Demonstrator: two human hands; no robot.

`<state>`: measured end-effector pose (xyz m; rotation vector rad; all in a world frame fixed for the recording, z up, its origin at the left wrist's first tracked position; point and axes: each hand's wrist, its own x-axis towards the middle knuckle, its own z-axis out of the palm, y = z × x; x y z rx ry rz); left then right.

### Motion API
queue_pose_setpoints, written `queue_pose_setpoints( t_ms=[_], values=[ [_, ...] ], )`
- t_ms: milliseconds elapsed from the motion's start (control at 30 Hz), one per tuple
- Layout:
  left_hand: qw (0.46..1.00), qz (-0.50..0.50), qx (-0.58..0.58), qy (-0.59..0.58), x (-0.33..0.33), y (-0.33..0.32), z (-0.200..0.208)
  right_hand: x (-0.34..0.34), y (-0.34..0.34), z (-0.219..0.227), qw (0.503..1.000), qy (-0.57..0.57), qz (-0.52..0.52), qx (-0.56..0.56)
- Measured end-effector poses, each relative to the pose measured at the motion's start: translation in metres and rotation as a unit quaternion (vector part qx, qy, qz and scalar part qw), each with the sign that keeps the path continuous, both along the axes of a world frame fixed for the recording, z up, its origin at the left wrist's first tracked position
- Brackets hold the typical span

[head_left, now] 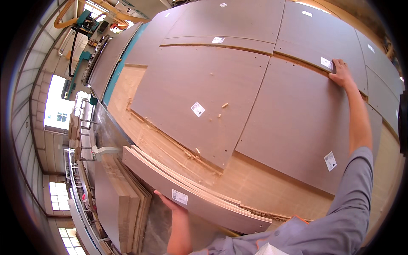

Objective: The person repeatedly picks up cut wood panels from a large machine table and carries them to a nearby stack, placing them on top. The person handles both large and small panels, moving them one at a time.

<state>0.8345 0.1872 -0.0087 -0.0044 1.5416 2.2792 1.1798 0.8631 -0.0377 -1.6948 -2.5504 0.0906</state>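
Observation:
My left hand (173,204) grips the lower edge of a stack of narrow grey boards (148,170), its fingers partly hidden behind them. The stack is tilted on edge along the near side of the table; its front board bears a white label (179,196). My right arm stretches far across the table. At the gap between two rows of panels, my right hand (342,75) closes on the edge of a grey panel (314,36), beside a white label (327,63). Its fingertips lie over the panel and its thumb is near the gap.
Large grey panels (195,76) with labels and drilled holes cover the table. Wood scraps (225,105) and sawdust lie on them and on the tan board (272,178) beneath. More panels (112,199) stand stacked at left, near a roller conveyor (80,199). Green machinery (85,23) is beyond.

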Motion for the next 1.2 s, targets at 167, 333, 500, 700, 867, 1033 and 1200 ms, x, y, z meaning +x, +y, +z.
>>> queue_pose_setpoints(
  t_ms=[167, 333, 500, 700, 867, 1033, 1200],
  values=[
    [1.0, 0.003, 0.004, -0.005, 0.002, 0.015, 0.005, 0.002, -0.024, -0.001, 1.0, -0.009, -0.029, 0.007],
    [0.999, 0.002, 0.034, -0.031, 0.002, 0.008, 0.003, -0.01, -0.02, 0.022, 1.0, -0.001, 0.007, -0.012],
    [0.99, 0.058, 0.012, -0.128, 0.0, 0.0, 0.001, -0.002, -0.005, 0.026, 0.99, 0.043, 0.13, 0.033],
    [0.982, 0.034, 0.094, -0.16, -0.003, -0.003, -0.007, 0.008, -0.012, 0.078, 0.954, 0.081, 0.228, 0.177],
    [0.974, 0.001, 0.131, -0.183, -0.001, 0.004, 0.0, -0.069, -0.18, 0.103, 0.923, 0.281, 0.262, -0.018],
    [0.973, -0.017, 0.138, -0.183, 0.005, 0.005, -0.014, -0.176, -0.393, 0.128, 0.862, 0.305, 0.37, -0.168],
    [0.971, 0.004, 0.122, -0.207, 0.001, 0.016, -0.013, -0.236, -0.494, 0.134, 0.863, 0.248, 0.406, -0.171]
  ],
)
